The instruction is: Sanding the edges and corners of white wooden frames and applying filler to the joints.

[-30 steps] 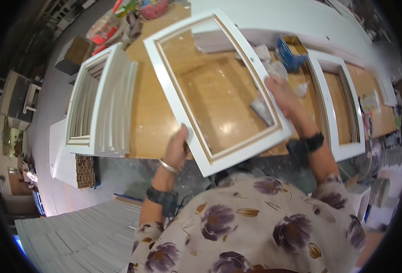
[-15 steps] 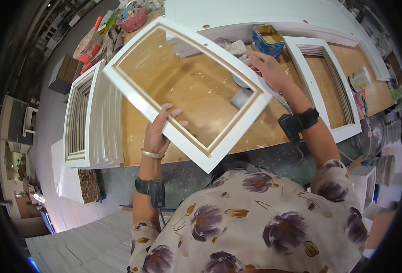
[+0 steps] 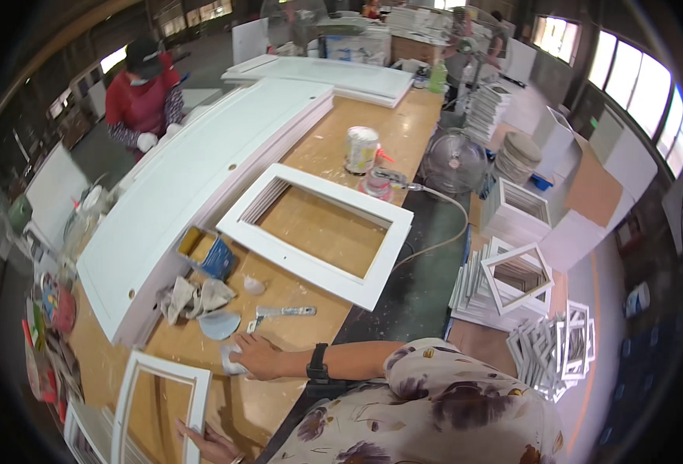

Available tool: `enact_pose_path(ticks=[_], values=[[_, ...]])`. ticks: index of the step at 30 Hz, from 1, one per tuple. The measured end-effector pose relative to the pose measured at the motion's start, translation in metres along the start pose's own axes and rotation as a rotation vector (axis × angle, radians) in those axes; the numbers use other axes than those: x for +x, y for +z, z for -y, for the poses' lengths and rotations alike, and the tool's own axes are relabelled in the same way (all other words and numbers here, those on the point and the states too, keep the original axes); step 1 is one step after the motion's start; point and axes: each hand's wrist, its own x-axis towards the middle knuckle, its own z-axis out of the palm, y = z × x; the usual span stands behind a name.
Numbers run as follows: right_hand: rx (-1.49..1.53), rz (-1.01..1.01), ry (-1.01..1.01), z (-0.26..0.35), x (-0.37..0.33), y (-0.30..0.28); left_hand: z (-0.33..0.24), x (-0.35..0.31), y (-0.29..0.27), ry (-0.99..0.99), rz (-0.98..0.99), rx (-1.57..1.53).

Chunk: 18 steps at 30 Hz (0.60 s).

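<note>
At the lower left, my left hand (image 3: 211, 446) grips the right side rail of a white door frame (image 3: 201, 402) with an open middle. The frame is tilted, and its lower part runs out of view. My right hand (image 3: 258, 357) is over the bench, its fingers closed on a small pale pad (image 3: 233, 359) that they partly cover. Just beyond that hand lie a round grey disc (image 3: 219, 325) and a scraper (image 3: 286, 311) with a stained handle. A crumpled grey rag (image 3: 194, 300) and a small whitish lump (image 3: 254, 285) are farther off.
A stack of white frames (image 3: 310, 267) sits mid-bench, with a blue tin (image 3: 216, 259) beside it. Long white panels (image 3: 194, 182) line the far left. A white can (image 3: 361, 151) and a hose (image 3: 465, 220) are farther right. A co-worker (image 3: 144, 100) stands across the bench.
The view has swung to the right. The white frame has gone from in front of me to the lower left, still in my left hand. My right hand now has the pale pad.
</note>
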Motion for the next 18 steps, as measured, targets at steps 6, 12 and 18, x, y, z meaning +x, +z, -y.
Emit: enact_pose_path(ticks=[6,12,18], values=[[0.211,0.179,0.036,-0.028,-0.039,-0.036,0.072,0.003,0.022,0.323,-0.079,0.682],[0.517,0.076,0.116,-0.051,-0.046,-0.047,0.068,-0.034,0.050,-0.693,0.198,-0.201],[0.635,0.057,0.086,-0.044,-0.035,-0.052,0.059,-0.045,0.010,-0.041,0.300,0.536]])
